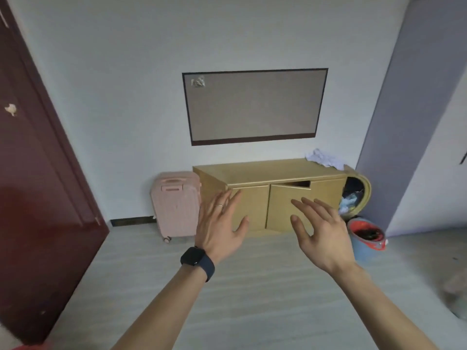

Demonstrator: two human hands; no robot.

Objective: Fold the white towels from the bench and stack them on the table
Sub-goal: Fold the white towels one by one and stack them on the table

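A person's left grip (219,223), a dark watch (195,258) on its wrist, and right grip (321,231) reach forward side by side, fingers straight and spread, holding nothing, in front of a low wooden desk (265,173) with two doors. A crumpled heap of white towels (324,159) lies on the desk's far right end, well apart from both grips. A pink suitcase (174,205) stands just left of the desk, a blue bucket (366,243) on the floor to its right, and a dark screen (254,106) hangs on the wall above.
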